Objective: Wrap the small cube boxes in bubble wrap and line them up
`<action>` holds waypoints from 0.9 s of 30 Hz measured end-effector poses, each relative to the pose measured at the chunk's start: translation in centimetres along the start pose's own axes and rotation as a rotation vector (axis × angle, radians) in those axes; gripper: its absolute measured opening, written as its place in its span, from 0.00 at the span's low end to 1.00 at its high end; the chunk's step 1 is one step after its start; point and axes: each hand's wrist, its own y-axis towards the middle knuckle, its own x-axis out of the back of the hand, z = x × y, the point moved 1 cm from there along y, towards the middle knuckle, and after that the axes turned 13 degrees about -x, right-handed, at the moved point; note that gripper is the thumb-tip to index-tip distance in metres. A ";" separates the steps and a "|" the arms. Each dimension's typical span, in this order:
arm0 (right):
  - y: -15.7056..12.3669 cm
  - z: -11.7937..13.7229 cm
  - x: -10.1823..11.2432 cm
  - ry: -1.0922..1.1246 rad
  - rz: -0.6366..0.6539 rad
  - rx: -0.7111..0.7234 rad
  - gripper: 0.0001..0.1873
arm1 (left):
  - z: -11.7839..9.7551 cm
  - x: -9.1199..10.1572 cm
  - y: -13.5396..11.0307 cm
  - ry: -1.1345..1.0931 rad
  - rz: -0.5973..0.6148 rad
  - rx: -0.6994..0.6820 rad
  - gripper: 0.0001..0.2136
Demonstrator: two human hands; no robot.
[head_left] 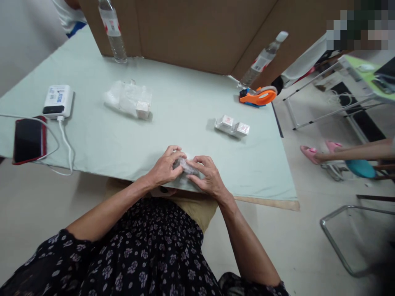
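Note:
My left hand point(165, 166) and my right hand point(207, 176) meet at the near edge of the pale green table point(185, 102). Both have their fingers curled around a small packet in clear plastic wrap point(185, 167), which rests on the table between them. Most of the packet is hidden by my fingers. Further out to the right lies a wrapped pair of small white boxes point(232, 126). To the left sits a crumpled clear plastic bag point(125, 98) with one small white box point(142, 109) at its near end.
An orange tape dispenser point(258, 96) sits at the far right edge. Two water bottles point(113, 31) point(262, 61) stand by a brown cardboard wall point(197, 33). A white power bank point(58, 101) and cabled phone point(28, 139) lie at left. Another person's legs point(345, 154) are at right.

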 end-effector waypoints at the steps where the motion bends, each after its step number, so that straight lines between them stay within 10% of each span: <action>1: -0.1 -0.1 -0.1 -0.010 -0.003 0.003 0.22 | 0.1 0.4 -0.2 0.028 0.034 -0.036 0.18; 11: 0.5 0.0 -0.3 0.037 -0.006 -0.092 0.19 | 1.5 0.6 0.2 0.096 0.083 -0.282 0.20; 21: 3.7 -0.4 1.4 0.374 0.206 -0.360 0.16 | 0.2 1.0 3.7 -0.128 0.042 0.317 0.09; 27: 3.4 -0.7 0.6 0.397 0.193 -0.420 0.27 | 0.5 1.5 4.1 -0.025 0.078 0.288 0.11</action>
